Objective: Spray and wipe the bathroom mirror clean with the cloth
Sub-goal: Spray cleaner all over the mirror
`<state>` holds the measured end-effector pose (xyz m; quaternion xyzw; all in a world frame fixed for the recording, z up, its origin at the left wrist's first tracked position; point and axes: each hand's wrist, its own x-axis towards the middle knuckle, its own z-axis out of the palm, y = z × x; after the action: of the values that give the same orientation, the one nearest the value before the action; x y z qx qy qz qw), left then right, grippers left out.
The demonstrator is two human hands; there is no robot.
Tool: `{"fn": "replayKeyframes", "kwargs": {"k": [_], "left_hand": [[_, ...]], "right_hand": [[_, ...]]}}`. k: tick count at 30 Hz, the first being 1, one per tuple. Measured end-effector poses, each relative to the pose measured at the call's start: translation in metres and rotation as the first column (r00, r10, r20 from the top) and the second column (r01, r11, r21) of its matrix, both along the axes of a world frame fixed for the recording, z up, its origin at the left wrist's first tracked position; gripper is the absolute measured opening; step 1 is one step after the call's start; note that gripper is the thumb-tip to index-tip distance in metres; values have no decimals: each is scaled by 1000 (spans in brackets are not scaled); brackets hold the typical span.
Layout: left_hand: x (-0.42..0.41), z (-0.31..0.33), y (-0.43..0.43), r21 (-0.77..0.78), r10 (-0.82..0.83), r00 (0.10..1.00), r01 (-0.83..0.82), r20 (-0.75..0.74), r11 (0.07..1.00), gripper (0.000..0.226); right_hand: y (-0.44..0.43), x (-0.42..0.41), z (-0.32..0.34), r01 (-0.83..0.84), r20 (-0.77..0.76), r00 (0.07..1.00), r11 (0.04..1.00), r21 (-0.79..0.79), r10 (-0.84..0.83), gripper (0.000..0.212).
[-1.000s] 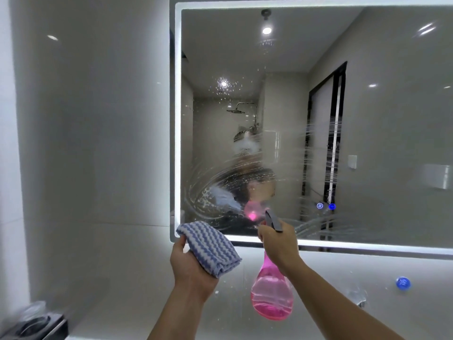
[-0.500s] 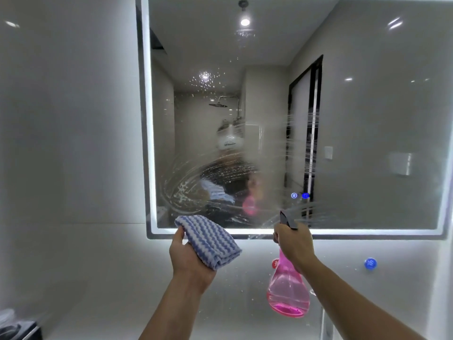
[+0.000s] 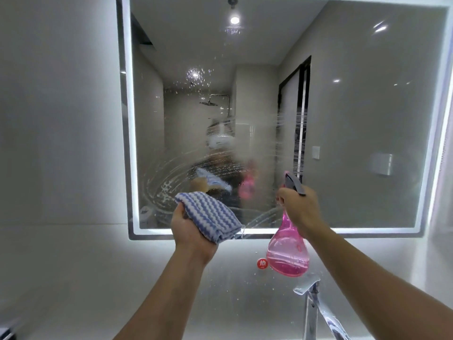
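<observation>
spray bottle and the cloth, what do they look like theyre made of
Spray bottle: likely translucent pink plastic with a glossy finish; light passes through, with a darker pink band low inside it. Its trigger head looks like opaque grey plastic.
Cloth: soft woven fabric, possibly microfibre; folded, matte, with ridged blue and white zigzag stripes.

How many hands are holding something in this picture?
2. The left hand holds the folded striped cloth before the mirror's lower edge; the right hand grips the pink spray bottle above the faucet.

Bathroom: lit mirror (image 3: 367,119), tap (image 3: 310,305).
</observation>
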<state>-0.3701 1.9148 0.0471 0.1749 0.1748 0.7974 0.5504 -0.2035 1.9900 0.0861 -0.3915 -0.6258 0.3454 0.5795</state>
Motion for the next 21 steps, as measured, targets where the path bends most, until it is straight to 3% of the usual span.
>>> {"fn": "replayKeyframes", "kwargs": {"k": [5, 10, 14, 18, 21], "left_hand": [[6, 9, 5, 15, -28, 999, 29, -31, 999, 58], [8, 1, 7, 15, -73, 997, 73, -35, 997, 60], [10, -2, 7, 16, -93, 995, 93, -31, 996, 59], [11, -3, 7, 35, -147, 989, 148, -32, 988, 60], [11, -7, 8, 40, -178, 984, 179, -30, 983, 61]], "right_hand": [[0, 7, 16, 34, -37, 999, 999, -35, -36, 7], [2, 18, 11, 94, -8, 995, 994, -57, -95, 9], [2, 29, 3, 113, 42, 993, 992, -57, -111, 23], [-3, 38, -2, 216, -16, 976, 972, -96, -218, 7], [-9, 42, 0, 246, -52, 966, 963, -114, -253, 9]]}}
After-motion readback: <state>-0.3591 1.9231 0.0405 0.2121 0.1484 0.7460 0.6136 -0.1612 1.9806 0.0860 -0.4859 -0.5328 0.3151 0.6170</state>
